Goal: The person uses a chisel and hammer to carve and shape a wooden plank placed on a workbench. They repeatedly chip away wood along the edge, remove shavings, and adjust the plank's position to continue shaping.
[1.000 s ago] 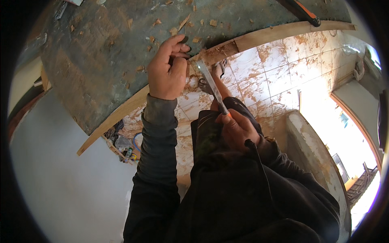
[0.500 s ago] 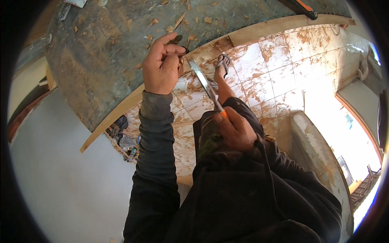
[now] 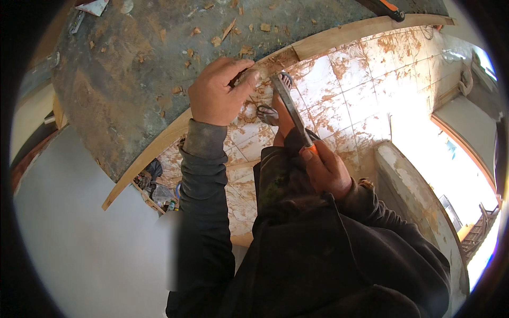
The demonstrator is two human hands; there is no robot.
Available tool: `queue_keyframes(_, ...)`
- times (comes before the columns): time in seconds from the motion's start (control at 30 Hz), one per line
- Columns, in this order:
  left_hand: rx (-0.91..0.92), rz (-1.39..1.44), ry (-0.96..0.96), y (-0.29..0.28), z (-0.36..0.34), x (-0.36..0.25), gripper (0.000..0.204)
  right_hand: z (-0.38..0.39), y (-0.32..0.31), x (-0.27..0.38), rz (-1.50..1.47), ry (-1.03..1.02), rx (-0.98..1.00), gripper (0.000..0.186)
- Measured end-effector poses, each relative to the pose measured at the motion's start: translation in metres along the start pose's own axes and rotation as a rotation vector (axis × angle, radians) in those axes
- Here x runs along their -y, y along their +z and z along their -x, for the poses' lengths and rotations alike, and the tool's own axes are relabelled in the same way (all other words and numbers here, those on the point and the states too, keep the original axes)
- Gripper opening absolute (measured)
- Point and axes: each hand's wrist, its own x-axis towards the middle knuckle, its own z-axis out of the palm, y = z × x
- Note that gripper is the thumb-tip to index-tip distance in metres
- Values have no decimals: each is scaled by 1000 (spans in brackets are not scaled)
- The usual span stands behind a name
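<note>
In my right hand (image 3: 331, 172) is a chisel (image 3: 292, 110) with an orange handle, its long metal blade pointing up and left beside the bench edge. My left hand (image 3: 217, 93) is at the curved wooden edge strip (image 3: 339, 41) of the bench, thumb and forefinger apart, touching or just over it; the other fingers are partly hidden. By those fingertips a darker, rough recessed stretch (image 3: 277, 62) shows in the strip. Nothing held shows in the left hand.
Wood chips (image 3: 229, 29) lie scattered over the worn grey benchtop (image 3: 132, 95). An orange and black tool (image 3: 391, 9) rests at the far right edge. Shavings cover the tiled floor (image 3: 318, 79) around my sandalled feet. A low wall (image 3: 408, 180) stands to the right.
My left hand has moved slightly right along the edge and its curled fingers have straightened. The chisel has shifted right, away from the strip, still in my right hand. One foot has moved.
</note>
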Motion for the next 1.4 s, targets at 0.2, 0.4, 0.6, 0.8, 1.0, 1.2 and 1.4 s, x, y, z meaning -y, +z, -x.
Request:
queue_keyframes(0.2,-226,41,-29,7,-4,1,20,-5,0,4,187,-151,-118,30)
queue_keyframes(0.4,-65,-174,-182,6,-6,2,20,-14,10,26,142,-181,-75,30)
queue_keyframes(0.6,23,5,-93,0,-7,-8,26,-34,17,-7,-545,42,196,29)
queue_keyframes(0.8,19,-140,92,1,-3,-8,29,-6,8,13,108,-193,-151,31)
queue_keyframes(1.0,19,-166,88,-1,-3,-9,32,-11,2,22,-60,-173,-70,31)
queue_keyframes(1.2,48,-140,45,0,-2,-12,34,-19,6,-6,-121,-255,-87,31)
queue_keyframes(1.4,41,-85,16,-1,-1,-11,32,-7,0,19,6,-115,-101,31)
